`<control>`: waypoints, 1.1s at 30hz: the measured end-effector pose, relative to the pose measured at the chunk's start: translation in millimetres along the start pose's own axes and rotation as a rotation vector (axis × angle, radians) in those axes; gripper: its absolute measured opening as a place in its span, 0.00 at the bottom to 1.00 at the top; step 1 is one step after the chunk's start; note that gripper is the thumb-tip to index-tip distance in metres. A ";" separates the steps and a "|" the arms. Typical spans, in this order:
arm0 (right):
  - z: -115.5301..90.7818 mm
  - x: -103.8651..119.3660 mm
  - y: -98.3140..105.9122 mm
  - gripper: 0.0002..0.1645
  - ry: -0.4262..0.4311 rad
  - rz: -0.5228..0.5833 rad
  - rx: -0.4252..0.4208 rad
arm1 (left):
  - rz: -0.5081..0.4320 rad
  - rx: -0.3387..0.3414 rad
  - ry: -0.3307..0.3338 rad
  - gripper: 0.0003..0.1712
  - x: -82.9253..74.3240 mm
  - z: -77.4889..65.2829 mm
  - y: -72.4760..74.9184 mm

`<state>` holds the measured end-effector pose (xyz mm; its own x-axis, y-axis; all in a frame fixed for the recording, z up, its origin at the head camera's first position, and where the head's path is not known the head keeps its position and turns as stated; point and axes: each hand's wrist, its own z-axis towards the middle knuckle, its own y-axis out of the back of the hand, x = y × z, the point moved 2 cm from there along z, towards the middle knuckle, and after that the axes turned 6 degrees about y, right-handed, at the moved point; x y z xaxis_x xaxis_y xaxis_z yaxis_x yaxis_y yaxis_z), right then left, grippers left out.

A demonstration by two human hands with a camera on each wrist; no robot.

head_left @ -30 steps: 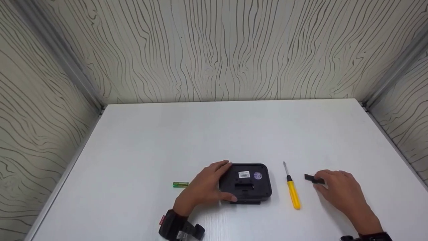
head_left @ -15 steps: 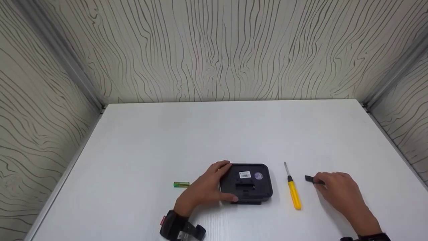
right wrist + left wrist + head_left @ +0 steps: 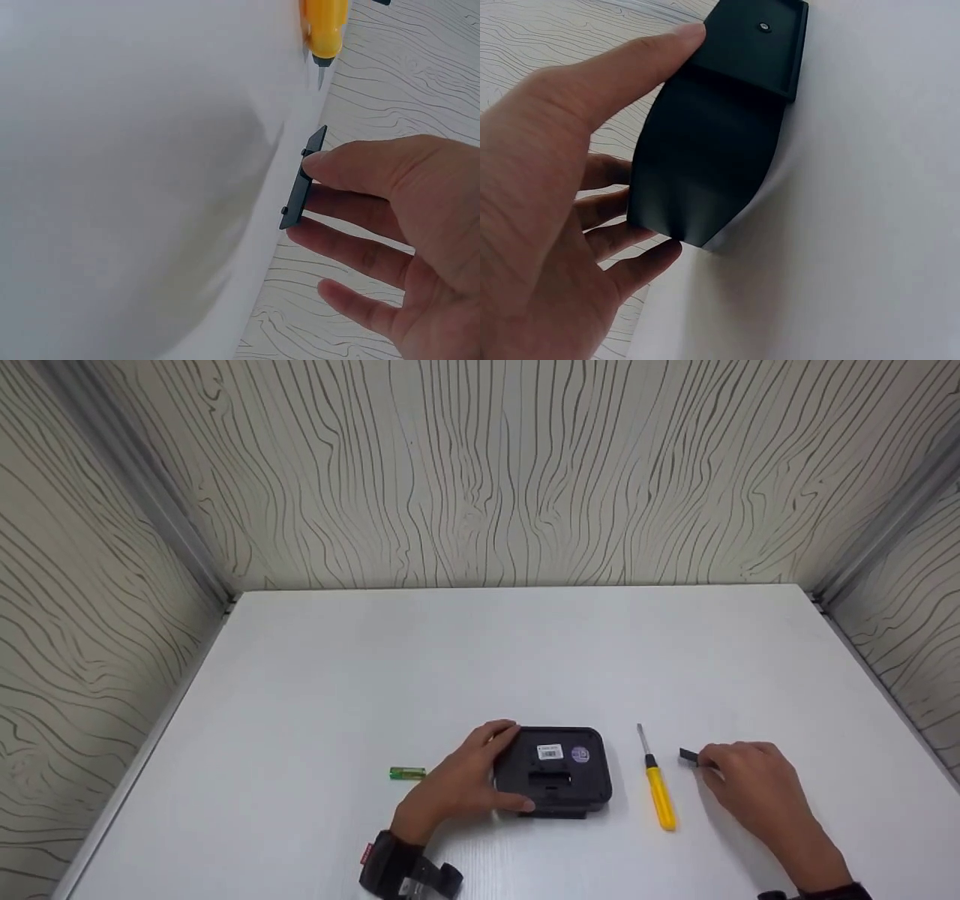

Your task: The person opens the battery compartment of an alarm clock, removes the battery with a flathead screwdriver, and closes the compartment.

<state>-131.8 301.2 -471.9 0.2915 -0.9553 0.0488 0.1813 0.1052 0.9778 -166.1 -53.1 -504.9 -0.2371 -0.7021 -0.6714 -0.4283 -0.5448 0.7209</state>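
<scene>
A black box-shaped device (image 3: 517, 769) with rounded corners lies on the white table, its labelled back facing up and an uncovered battery compartment (image 3: 550, 778) in the middle. My left hand (image 3: 457, 780) grips its left side, thumb at the near edge and fingers at the far edge. In the left wrist view the thumb and fingers hold opposite sides of the device (image 3: 705, 142). Right of the screwdriver, my right hand (image 3: 757, 780) pinches a small black battery cover (image 3: 688, 757). The right wrist view shows two small tabs along the cover (image 3: 304, 184).
A yellow-handled screwdriver (image 3: 660, 799) lies between the device and my right hand, tip pointing away. Left of the device is a green battery (image 3: 407, 773), partly hidden behind my left hand. Wood-patterned panels (image 3: 480, 472) stand at the back and sides of the table.
My right hand has shifted slightly left and tilted the battery cover up from where it lay flatter. The left hand and the device have stayed in place.
</scene>
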 end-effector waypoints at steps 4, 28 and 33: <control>3.6 9.4 7.9 0.10 0.037 -0.050 -0.034 | 0.004 -0.006 -0.012 0.62 -1.1 1.1 -0.8; 27.5 91.1 25.9 0.12 0.331 -0.090 -0.262 | -0.011 -0.005 -0.009 0.61 -0.3 -0.3 0.1; 30.7 108.3 25.7 0.10 0.351 -0.096 -0.232 | -0.003 -0.002 0.001 0.61 0.6 -0.2 0.2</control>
<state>-124.4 191.9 -435.2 0.5575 -0.8162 -0.1518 0.4183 0.1182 0.9006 -166.1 -53.7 -505.1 -0.2349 -0.7006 -0.6738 -0.4276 -0.5480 0.7189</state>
